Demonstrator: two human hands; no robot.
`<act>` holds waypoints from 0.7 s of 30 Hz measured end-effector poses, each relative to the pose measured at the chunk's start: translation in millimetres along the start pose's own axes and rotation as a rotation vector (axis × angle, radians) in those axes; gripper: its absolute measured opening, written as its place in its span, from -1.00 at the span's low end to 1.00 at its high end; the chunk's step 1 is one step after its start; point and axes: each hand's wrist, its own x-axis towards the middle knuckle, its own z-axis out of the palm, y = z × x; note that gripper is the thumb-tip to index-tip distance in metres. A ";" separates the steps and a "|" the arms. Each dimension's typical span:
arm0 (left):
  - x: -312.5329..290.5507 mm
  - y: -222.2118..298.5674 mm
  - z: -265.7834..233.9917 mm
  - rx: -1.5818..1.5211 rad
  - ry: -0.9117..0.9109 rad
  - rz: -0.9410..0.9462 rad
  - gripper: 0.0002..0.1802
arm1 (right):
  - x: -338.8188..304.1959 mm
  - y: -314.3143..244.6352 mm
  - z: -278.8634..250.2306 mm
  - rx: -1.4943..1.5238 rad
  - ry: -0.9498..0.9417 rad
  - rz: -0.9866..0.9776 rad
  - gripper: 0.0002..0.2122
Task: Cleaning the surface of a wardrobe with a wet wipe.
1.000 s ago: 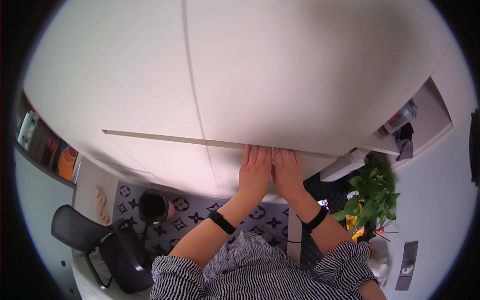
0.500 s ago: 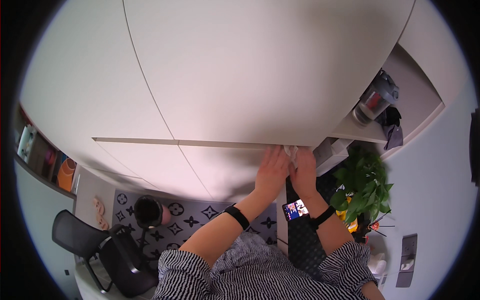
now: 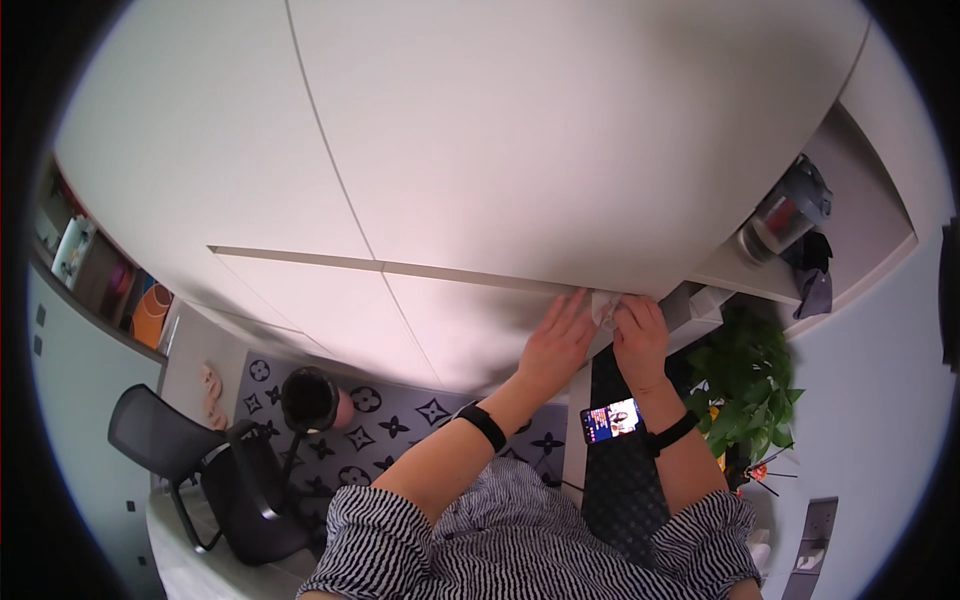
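A crumpled white tissue (image 3: pixel 604 308) lies at the lower edge of the tall white cabinet door (image 3: pixel 560 150), between my two hands. My right hand (image 3: pixel 642 350) has its fingers bent and pinched on the tissue. My left hand (image 3: pixel 555 348) rests beside it, fingers stretched along the lower cabinet front (image 3: pixel 450 320), just under the recessed grip groove. A black band circles each wrist. Below my right hand, a phone (image 3: pixel 612 420) with a lit screen lies on a dark patterned surface.
A clear jug with a grey lid (image 3: pixel 790 210) stands in an open niche at right, above a leafy green plant (image 3: pixel 750 380). At left are a black mesh office chair (image 3: pixel 240 480), a dark bin (image 3: pixel 308 400) and a patterned grey mat (image 3: pixel 400 425).
The view has shifted a little. My right hand has gone from reaching up with straighter fingers to a bent pinch on the tissue. My left hand stays against the cabinet, slightly farther from the right.
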 end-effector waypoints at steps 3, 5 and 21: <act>-14.2 -10.7 -5.5 0.055 -0.008 -0.023 -0.61 | 9.0 -13.8 9.1 -0.007 -0.021 -0.039 -0.85; -18.6 -16.8 -10.0 0.057 0.010 -0.031 -0.59 | 14.2 -21.9 10.8 -0.014 -0.038 -0.056 -0.86; -76.5 -78.5 -51.4 0.148 -0.005 -0.216 -0.62 | 58.5 -105.7 65.2 0.078 -0.040 -0.184 -0.88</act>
